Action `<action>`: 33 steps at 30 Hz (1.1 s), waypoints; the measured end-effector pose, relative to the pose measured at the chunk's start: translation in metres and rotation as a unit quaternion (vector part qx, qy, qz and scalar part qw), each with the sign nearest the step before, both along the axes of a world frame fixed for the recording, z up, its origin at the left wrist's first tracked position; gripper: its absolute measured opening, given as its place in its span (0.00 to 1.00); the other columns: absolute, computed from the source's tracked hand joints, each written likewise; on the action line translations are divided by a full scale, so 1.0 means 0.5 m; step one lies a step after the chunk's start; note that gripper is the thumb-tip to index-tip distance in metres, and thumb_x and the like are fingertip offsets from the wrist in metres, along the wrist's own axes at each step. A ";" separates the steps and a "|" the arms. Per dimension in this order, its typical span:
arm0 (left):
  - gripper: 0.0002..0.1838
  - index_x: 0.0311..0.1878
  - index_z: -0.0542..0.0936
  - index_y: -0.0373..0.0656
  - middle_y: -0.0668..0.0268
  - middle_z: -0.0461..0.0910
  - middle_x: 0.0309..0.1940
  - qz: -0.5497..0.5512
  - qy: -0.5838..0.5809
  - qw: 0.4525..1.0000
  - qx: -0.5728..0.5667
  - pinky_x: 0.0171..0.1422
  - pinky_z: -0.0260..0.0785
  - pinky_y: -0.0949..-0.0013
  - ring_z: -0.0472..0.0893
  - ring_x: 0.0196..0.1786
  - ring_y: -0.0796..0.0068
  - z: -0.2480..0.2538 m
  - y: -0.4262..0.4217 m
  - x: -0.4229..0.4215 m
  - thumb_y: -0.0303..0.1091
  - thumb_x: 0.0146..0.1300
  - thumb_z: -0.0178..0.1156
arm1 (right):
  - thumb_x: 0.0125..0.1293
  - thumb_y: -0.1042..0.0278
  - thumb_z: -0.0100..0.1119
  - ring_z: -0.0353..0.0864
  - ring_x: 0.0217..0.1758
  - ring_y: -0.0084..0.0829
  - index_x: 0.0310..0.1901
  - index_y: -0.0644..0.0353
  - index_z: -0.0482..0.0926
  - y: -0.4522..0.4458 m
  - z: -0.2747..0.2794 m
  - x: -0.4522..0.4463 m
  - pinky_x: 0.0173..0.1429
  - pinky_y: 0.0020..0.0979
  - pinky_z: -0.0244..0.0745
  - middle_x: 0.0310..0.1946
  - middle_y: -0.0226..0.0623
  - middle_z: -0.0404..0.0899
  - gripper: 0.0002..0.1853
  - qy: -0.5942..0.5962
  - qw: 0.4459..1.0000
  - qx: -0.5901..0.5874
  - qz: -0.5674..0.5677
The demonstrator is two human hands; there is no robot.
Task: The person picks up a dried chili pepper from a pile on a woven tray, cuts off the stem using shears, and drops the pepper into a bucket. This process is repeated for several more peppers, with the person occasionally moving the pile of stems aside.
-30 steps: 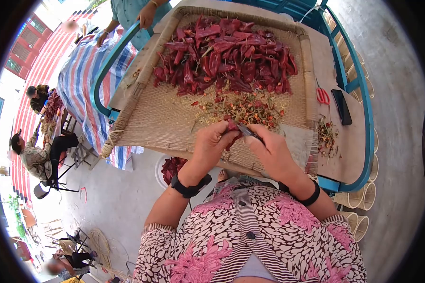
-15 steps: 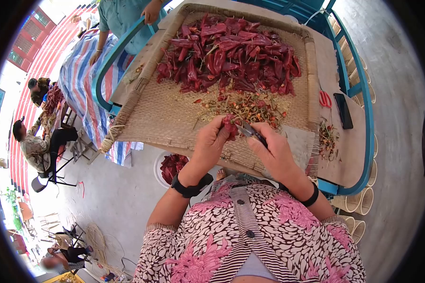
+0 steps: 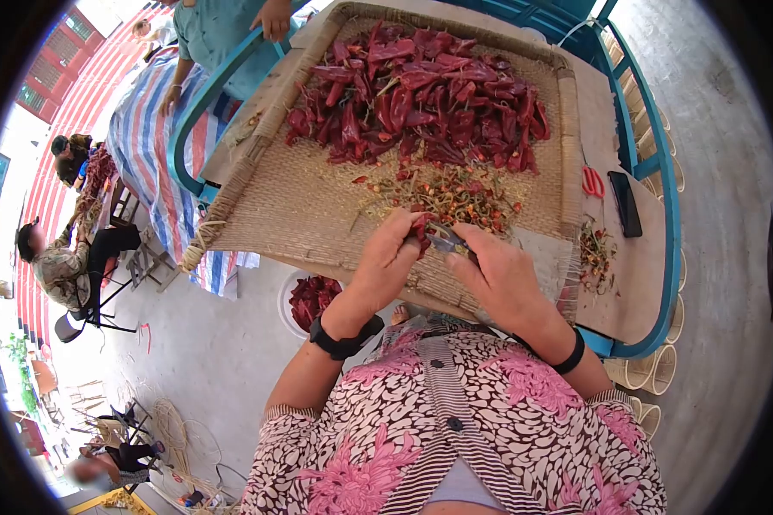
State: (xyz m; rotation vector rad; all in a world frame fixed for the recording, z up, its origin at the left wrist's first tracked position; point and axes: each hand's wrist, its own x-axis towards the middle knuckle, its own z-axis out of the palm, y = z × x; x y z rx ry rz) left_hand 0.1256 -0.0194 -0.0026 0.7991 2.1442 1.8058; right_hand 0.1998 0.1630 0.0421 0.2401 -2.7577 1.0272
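Pinching a red pepper (image 3: 419, 232) between the thumb and fingers of the left hand (image 3: 385, 264), over the near part of a woven tray (image 3: 266, 202). Clamping a small metal cutter (image 3: 442, 240) in the closed fingers of the right hand (image 3: 502, 273), with its tip right at the pepper; hard to tell whether touching it, being partly hidden. Facing a large pile of peppers (image 3: 421, 103) at the tray's far side, with loose stems (image 3: 459, 193) strewn between pile and hands. Surrounded also by a tub (image 3: 284, 316) of peppers, lower left, and by red scissors (image 3: 593, 184) beside a black phone (image 3: 624, 203), right of the tray.
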 end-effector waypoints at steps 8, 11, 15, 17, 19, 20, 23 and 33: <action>0.16 0.55 0.71 0.34 0.60 0.72 0.40 0.040 0.012 0.999 0.022 0.46 0.67 0.68 0.73 0.40 0.69 0.011 0.035 0.031 0.25 0.65 0.48 | 0.68 0.62 0.56 0.82 0.36 0.39 0.53 0.64 0.75 0.001 -0.027 0.001 0.38 0.38 0.74 0.36 0.44 0.80 0.17 -0.038 0.989 -0.139 -0.021; 0.17 0.58 0.71 0.34 0.63 0.73 0.44 0.023 -0.160 0.981 0.109 0.47 0.67 0.71 0.73 0.42 0.75 -0.004 0.038 0.035 0.29 0.69 0.47 | 0.71 0.62 0.55 0.77 0.33 0.27 0.54 0.65 0.75 0.014 -0.031 0.001 0.37 0.30 0.71 0.32 0.35 0.78 0.17 -0.141 0.935 -0.327 0.006; 0.18 0.62 0.69 0.37 0.65 0.73 0.47 0.024 -0.210 0.972 0.106 0.50 0.67 0.72 0.73 0.45 0.78 0.013 0.037 0.041 0.32 0.72 0.47 | 0.73 0.63 0.53 0.72 0.33 0.21 0.53 0.66 0.75 0.032 -0.035 0.004 0.38 0.22 0.68 0.33 0.26 0.77 0.16 -0.273 0.772 -0.573 0.044; 0.20 0.64 0.67 0.38 0.64 0.73 0.49 0.046 -0.138 0.983 0.108 0.51 0.67 0.71 0.73 0.46 0.76 0.017 0.050 0.045 0.32 0.71 0.48 | 0.73 0.63 0.53 0.73 0.32 0.22 0.53 0.66 0.75 0.032 -0.025 0.004 0.37 0.23 0.68 0.32 0.26 0.77 0.15 -0.237 0.809 -0.538 0.032; 0.22 0.66 0.65 0.39 0.61 0.73 0.49 0.069 -0.020 0.992 0.105 0.52 0.67 0.68 0.73 0.48 0.71 0.019 0.069 0.053 0.31 0.70 0.52 | 0.72 0.63 0.53 0.74 0.31 0.23 0.52 0.65 0.75 0.016 -0.015 0.005 0.36 0.25 0.70 0.30 0.29 0.77 0.15 -0.116 0.925 -0.361 -0.018; 0.24 0.67 0.65 0.39 0.60 0.74 0.50 0.081 0.038 0.992 0.083 0.53 0.67 0.67 0.74 0.49 0.69 0.022 0.073 0.055 0.30 0.69 0.54 | 0.72 0.63 0.54 0.76 0.30 0.26 0.52 0.64 0.75 0.017 -0.012 0.006 0.35 0.27 0.70 0.30 0.32 0.77 0.14 -0.083 0.944 -0.319 -0.019; 0.27 0.67 0.64 0.39 0.55 0.73 0.49 0.098 0.199 0.974 -0.054 0.56 0.68 0.62 0.75 0.51 0.57 0.037 0.061 0.040 0.25 0.65 0.58 | 0.71 0.64 0.55 0.79 0.29 0.34 0.52 0.62 0.75 0.019 -0.014 0.008 0.35 0.31 0.72 0.28 0.40 0.77 0.13 -0.007 0.976 -0.218 -0.023; 0.13 0.53 0.69 0.37 0.49 0.76 0.43 0.196 0.214 0.953 -0.086 0.42 0.70 0.58 0.78 0.41 0.48 0.019 0.089 0.051 0.22 0.66 0.54 | 0.69 0.64 0.56 0.82 0.33 0.45 0.51 0.59 0.74 0.005 -0.038 0.012 0.33 0.37 0.73 0.31 0.45 0.79 0.12 0.034 0.991 -0.110 -0.061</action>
